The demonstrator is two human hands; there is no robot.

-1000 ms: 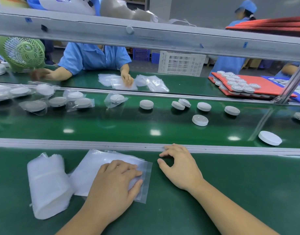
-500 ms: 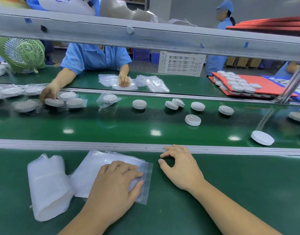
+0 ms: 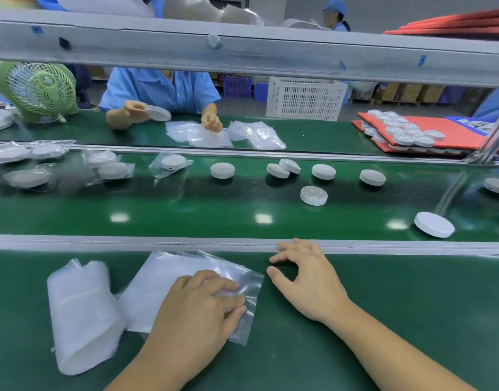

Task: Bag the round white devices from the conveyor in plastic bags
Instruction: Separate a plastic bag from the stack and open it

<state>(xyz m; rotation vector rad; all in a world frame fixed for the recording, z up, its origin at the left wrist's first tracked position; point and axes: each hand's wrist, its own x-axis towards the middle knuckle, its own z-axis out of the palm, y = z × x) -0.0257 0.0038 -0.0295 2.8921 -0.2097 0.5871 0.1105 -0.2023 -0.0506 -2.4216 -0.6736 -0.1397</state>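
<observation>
My left hand (image 3: 197, 309) lies palm down on a stack of clear plastic bags (image 3: 158, 280) on the near green table. My right hand (image 3: 307, 277) rests beside it with loosely curled fingers at the metal rail (image 3: 101, 241), holding nothing. Beyond the rail, several bare round white devices ride the green conveyor (image 3: 214, 210): one (image 3: 313, 195) lies nearest the middle, another (image 3: 434, 224) at the right, one (image 3: 222, 170) further back. Bagged devices (image 3: 112, 170) sit on the belt at the left.
A folded bundle of white bags (image 3: 81, 314) lies left of the stack. Across the belt a person in blue (image 3: 160, 88) holds a device over loose bags (image 3: 222, 134). A green fan (image 3: 36, 88), a white crate (image 3: 304, 98) and red trays of devices (image 3: 406, 134) stand behind. A metal beam (image 3: 242, 52) crosses overhead.
The devices on the belt have drifted left. The person opposite took a device off the belt and lifted it. My two hands have barely moved.
</observation>
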